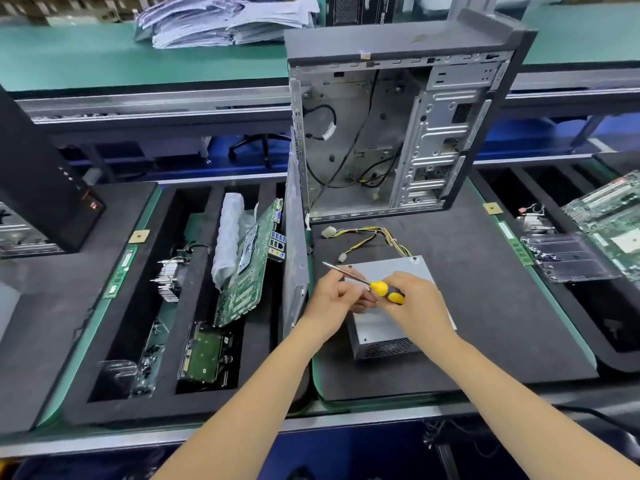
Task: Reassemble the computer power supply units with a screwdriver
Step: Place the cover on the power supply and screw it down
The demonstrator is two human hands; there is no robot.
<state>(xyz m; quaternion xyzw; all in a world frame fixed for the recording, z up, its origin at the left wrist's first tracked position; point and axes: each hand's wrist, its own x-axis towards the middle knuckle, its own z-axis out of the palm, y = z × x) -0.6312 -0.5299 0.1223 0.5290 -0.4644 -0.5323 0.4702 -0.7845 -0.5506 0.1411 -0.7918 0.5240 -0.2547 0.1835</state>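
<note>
two bare forearms reach in from the bottom edge and meet over one grey power supply unit [388, 327], which lies flat on a black foam mat [502, 306]. the right hand [417, 299] is wrapped around the yellow and black handle of the one screwdriver [379, 288], whose metal shaft points up and to the left, tilted above the unit's top. the left hand [334, 294] is curled with its fingertips pinched at the shaft near the handle; whether it also holds a screw i cannot tell. the unit's vented side faces the camera. one bundle of yellow and black wires [377, 239] runs from the unit's far edge across the mat and ends in two white connectors.

to the left, a black foam tray [166, 341] holds one hard drive [204, 351] at the near end, one green motherboard [249, 268] standing on edge, one bubble-wrapped item [228, 230] just beside it, one finned heatsink [169, 278] and a pile of small dark parts too blurred to count. one grey side panel [294, 265] stands on edge between the tray and the mat.

beyond the unit stands one open computer case [398, 126], upright, with loose black cables inside. a second black case [38, 188] stands at the far left, and another green board [609, 223] lies at the right. farthest back, a heap of folded plastic bags [221, 19] rests on a green bench.
</note>
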